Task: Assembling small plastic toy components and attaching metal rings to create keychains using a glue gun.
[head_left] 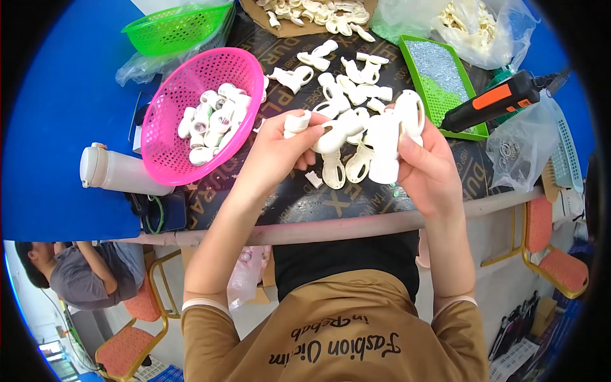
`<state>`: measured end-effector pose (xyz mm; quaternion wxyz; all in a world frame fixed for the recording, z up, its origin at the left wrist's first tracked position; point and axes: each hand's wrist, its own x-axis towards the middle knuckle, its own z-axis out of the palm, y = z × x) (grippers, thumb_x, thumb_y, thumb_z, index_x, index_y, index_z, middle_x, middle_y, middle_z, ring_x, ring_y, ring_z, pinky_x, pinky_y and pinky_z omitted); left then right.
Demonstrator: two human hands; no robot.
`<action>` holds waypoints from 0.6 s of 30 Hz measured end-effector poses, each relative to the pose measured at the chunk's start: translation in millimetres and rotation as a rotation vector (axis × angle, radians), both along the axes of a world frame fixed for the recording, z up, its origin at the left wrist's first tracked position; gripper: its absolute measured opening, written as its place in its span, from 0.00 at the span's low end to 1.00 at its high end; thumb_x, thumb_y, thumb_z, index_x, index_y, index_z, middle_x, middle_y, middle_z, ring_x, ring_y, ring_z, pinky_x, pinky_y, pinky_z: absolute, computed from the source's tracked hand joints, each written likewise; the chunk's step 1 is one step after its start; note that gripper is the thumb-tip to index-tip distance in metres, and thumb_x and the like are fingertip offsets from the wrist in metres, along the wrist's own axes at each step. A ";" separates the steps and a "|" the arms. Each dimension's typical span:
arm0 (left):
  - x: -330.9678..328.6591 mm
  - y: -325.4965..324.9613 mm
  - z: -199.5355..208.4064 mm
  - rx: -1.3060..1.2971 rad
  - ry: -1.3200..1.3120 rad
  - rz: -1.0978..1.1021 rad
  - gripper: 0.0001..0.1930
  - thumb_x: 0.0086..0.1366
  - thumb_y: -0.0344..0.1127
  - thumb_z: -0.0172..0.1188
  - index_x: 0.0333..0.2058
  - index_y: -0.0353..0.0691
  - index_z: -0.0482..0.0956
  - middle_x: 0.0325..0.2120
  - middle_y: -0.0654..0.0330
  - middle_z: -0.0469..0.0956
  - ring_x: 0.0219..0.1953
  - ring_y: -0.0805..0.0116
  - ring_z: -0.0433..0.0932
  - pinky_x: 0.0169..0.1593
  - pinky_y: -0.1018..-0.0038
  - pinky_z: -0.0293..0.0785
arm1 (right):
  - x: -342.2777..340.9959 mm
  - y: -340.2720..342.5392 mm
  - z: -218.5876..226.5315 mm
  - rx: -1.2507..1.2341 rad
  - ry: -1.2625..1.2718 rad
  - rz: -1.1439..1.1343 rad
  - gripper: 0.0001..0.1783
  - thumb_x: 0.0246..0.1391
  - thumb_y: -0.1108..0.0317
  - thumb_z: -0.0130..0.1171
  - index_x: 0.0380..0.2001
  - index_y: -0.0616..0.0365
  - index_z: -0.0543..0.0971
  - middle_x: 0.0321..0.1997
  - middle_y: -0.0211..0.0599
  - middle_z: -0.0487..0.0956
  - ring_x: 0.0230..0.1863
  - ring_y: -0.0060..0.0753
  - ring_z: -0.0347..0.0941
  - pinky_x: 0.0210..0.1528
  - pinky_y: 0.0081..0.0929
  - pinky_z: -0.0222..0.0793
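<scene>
My left hand (278, 153) is closed around a white plastic shell part (342, 129), whose rounded end points toward my other hand. A short white tubular end (296, 123) also shows at its fingers; I cannot tell if it is the same piece. My right hand (434, 167) grips a white plastic housing (384, 151) with a smooth handle-like stem. An oval-ringed white head (410, 113) rises beside that stem, and the fingers behind are partly hidden. Below the held pieces, loose white shell halves (333, 170) with oval openings lie on the dark printed tabletop (280, 202).
Left of my hands stands a pink perforated basket (156, 143) with several white parts, beside a white bottle (121, 170). A green tray (439, 95) of small silvery pieces and a black-and-orange power screwdriver (493, 102) are at right. Another person (89, 274) sits at far left.
</scene>
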<state>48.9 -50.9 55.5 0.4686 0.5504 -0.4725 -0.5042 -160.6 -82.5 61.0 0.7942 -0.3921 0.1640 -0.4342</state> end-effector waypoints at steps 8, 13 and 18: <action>-18.0 19.1 22.1 -0.163 0.314 -0.009 0.09 0.60 0.31 0.55 0.37 0.32 0.75 0.23 0.61 0.76 0.18 0.80 0.71 0.20 0.85 0.68 | -1.5 -9.0 -21.9 -0.256 0.400 -0.419 0.22 0.49 0.76 0.57 0.49 0.63 0.69 0.42 0.32 0.74 0.42 0.20 0.70 0.45 0.19 0.66; -21.5 23.5 29.0 -0.163 0.361 -0.002 0.09 0.58 0.30 0.56 0.36 0.31 0.76 0.23 0.60 0.77 0.17 0.81 0.71 0.18 0.86 0.66 | 4.8 -9.4 -12.5 -0.435 0.555 -0.400 0.21 0.46 0.79 0.56 0.47 0.61 0.70 0.35 0.30 0.75 0.35 0.18 0.69 0.39 0.17 0.66; -16.2 20.2 27.3 -0.078 0.375 -0.001 0.09 0.57 0.31 0.58 0.35 0.31 0.77 0.22 0.61 0.76 0.16 0.82 0.70 0.18 0.86 0.65 | 13.4 -23.5 -22.8 -1.152 1.150 -0.599 0.24 0.44 0.72 0.60 0.47 0.60 0.69 0.45 0.45 0.70 0.50 0.45 0.63 0.53 0.35 0.58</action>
